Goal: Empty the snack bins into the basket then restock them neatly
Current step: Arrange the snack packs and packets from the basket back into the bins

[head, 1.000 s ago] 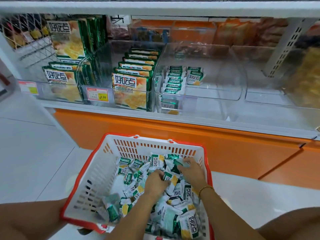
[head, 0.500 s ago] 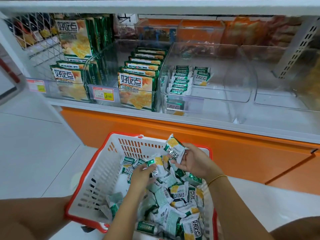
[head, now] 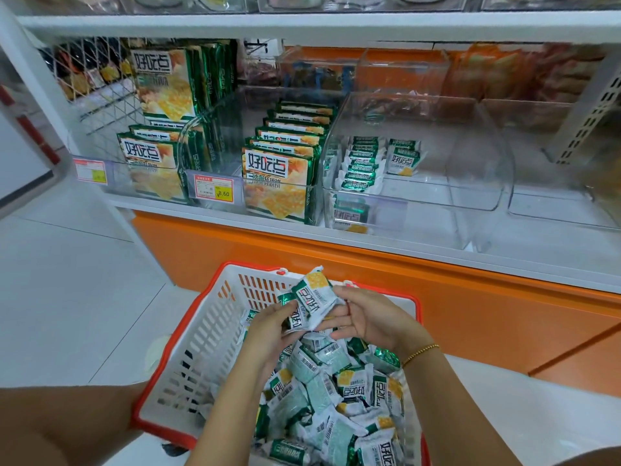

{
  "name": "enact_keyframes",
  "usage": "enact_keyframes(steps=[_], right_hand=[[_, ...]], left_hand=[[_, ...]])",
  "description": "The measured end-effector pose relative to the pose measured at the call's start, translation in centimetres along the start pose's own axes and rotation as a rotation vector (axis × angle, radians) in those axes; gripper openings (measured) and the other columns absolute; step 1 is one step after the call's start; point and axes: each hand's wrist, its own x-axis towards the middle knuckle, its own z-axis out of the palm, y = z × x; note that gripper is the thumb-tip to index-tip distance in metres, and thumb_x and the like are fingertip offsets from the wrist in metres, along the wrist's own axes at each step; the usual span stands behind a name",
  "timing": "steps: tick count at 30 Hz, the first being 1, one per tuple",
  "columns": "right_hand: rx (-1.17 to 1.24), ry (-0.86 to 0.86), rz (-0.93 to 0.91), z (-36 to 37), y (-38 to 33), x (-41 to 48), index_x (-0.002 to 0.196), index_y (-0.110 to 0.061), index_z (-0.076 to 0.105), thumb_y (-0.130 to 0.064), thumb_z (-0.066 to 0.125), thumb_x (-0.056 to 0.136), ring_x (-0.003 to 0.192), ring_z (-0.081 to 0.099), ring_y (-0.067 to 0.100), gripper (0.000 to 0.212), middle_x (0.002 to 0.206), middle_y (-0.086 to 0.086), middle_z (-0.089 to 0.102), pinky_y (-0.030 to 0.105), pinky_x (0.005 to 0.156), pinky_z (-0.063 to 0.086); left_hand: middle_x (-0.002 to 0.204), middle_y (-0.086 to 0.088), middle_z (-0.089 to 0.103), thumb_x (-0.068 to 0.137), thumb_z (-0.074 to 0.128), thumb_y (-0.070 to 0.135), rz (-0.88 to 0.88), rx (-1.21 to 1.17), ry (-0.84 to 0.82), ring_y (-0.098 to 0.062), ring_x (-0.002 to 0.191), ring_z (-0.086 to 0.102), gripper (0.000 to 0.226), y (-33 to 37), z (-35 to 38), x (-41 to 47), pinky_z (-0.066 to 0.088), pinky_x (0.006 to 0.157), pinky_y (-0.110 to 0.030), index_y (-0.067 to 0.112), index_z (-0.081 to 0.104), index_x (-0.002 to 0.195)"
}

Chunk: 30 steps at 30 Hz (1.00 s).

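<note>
Head view only.

Progress: we judge the emptying is done and the restock is early. The clear bin point(head: 416, 200) on the shelf point(head: 336, 26) holds one tidy row of packets point(head: 361, 164) along its left wall, with a lone packet point(head: 403, 159) standing just beside the row. The rest of its floor is bare. The basket point(head: 158, 375), below the shelf front, is heaped with loose snack packets point(head: 339, 395), so most of the refill is left.

Hands: left hand point(head: 268, 327) and right hand point(head: 369, 319) meet over the far end of the basket. Both are curled round a small held bunch point(head: 312, 297) of the same packets, raised just clear of the heap. We read it as squaring the bunch up for the bin.

Packets: small pillow sachets in green and white foil, with a yellow cracker print, crimped ends and barcodes on the backs. They lie every which way in the basket. We expect them to be light and slippery.

The large cracker packs point(head: 279, 183) in the neighbouring bin stand in a neat file behind a price tag point(head: 213, 190).
</note>
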Motion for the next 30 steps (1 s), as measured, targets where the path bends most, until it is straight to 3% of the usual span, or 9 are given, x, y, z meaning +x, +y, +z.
enact_keyframes(steps=[4,8,10,13,15,17,24,27,30], right_hand=[[-0.220,0.099,-0.108,0.7,-1.7,0.0,0.126,-0.010,0.054,-0.027,0.055,0.095,0.084,0.070,0.026,0.035,0.109,0.011,0.070,0.027,0.070,0.059],[-0.421,0.221,-0.281,0.9,-5.3,-1.8,0.111,-0.013,0.065,-0.025,0.064,0.089,0.071,0.065,0.016,0.025,0.093,0.002,0.071,0.032,0.074,0.058],[-0.523,0.345,-0.362,1.3,-7.0,-2.8,0.099,-0.018,0.068,-0.028,0.072,0.082,0.069,0.061,0.010,0.021,0.087,0.001,0.067,0.027,0.069,0.055],[-0.817,0.567,-0.469,1.4,-9.9,-4.6,0.111,-0.032,0.057,-0.038,0.082,0.067,0.078,0.053,0.001,0.051,0.104,-0.008,0.057,0.014,0.065,0.044],[-1.024,0.555,-0.523,1.3,-12.5,-5.7,0.132,-0.043,0.039,-0.036,0.086,0.063,0.096,0.050,-0.001,0.083,0.125,-0.010,0.046,0.016,0.077,0.045],[-1.265,0.478,-0.536,1.4,-15.2,-6.1,0.139,-0.049,0.026,-0.031,0.085,0.066,0.117,0.045,0.005,0.096,0.141,-0.011,0.037,0.023,0.092,0.045],[-1.747,0.414,-0.415,0.5,-23.5,-5.5,0.113,-0.032,0.048,-0.037,0.080,0.071,0.084,0.049,0.003,0.053,0.099,-0.017,0.058,0.020,0.065,0.034],[-1.745,0.431,-0.316,-1.3,-25.4,-4.3,0.108,-0.027,0.054,-0.033,0.082,0.069,0.083,0.049,0.008,0.048,0.093,-0.014,0.056,0.024,0.066,0.035],[-1.645,0.568,-0.236,-4.7,-26.7,-2.1,0.101,-0.022,0.056,-0.024,0.082,0.067,0.088,0.051,0.016,0.043,0.101,-0.001,0.062,0.028,0.067,0.035]], left_hand=[[0.112,-0.010,0.066,0.097,0.053,0.019,0.080,0.055,0.012,-0.019,0.100,0.062,0.023,1.8,1.5,-0.6,0.052,0.073,-0.028,0.002,0.056,0.112],[0.114,0.003,0.065,0.087,0.054,0.052,0.267,0.189,-0.028,-0.013,0.104,0.062,0.049,4.7,3.6,-2.5,0.052,0.089,-0.033,0.015,0.055,0.118],[0.107,0.013,0.061,0.076,0.063,0.052,0.413,0.344,-0.029,-0.003,0.097,0.060,0.050,6.5,4.8,-3.6,0.050,0.083,-0.024,0.024,0.051,0.115],[0.108,0.014,0.066,0.065,0.073,0.053,0.548,0.502,-0.117,-0.001,0.097,0.062,0.057,8.8,5.8,-3.5,0.051,0.079,-0.021,0.031,0.054,0.115],[0.117,0.009,0.064,0.060,0.072,0.068,0.627,0.681,-0.156,-0.009,0.107,0.060,0.074,10.6,6.4,-3.0,0.052,0.088,-0.029,0.032,0.055,0.122],[0.114,0.006,0.061,0.067,0.073,0.059,0.765,0.867,-0.172,-0.012,0.105,0.057,0.066,13.0,7.3,-2.9,0.049,0.085,-0.024,0.031,0.056,0.124],[0.106,0.012,0.051,0.074,0.078,0.028,1.110,1.060,-0.155,-0.002,0.090,0.049,0.060,20.2,11.7,-1.3,0.037,0.063,-0.006,0.023,0.039,0.120],[0.118,0.005,0.057,0.077,0.077,0.024,1.129,0.994,-0.170,0.001,0.087,0.050,0.066,20.5,14.0,0.5,0.034,0.067,0.004,0.021,0.039,0.131],[0.133,-0.002,0.053,0.088,0.065,0.030,1.069,0.964,-0.140,-0.013,0.116,0.052,0.060,19.5,14.9,3.1,0.038,0.089,-0.012,0.014,0.038,0.140]])
